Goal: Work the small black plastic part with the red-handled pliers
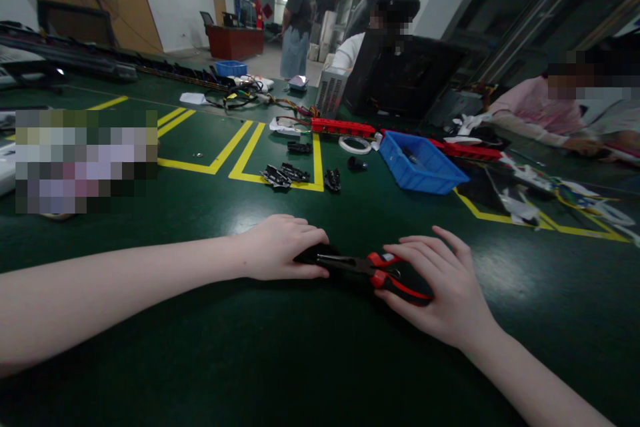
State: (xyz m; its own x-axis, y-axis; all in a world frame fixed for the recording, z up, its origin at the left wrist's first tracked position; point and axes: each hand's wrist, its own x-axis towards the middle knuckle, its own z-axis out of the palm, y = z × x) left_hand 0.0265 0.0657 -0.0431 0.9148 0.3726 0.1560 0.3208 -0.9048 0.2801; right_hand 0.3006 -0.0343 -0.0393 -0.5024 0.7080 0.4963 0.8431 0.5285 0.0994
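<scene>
My right hand point(440, 280) is closed around the handles of red-and-black needle-nose pliers point(395, 277). The jaws point left, toward my left hand point(285, 247). Between the thumb and fingers of that hand is a small black part point(313, 253), its shape mostly hidden. The tips of the pliers reach this part; whether they grip it I cannot tell. Beyond my hands, several black plastic pieces with metal bits point(287, 175) lie on the green table. One more black piece point(332, 179) lies to their right, near a dark round part point(357, 163).
A blue bin point(420, 163) with dark contents stands beyond my right hand. A white ring point(355, 145), red strips point(343, 127) and cables point(580, 193) lie farther back. Yellow tape point(215, 167) marks the green tabletop point(310, 360). People stand or sit beyond the table.
</scene>
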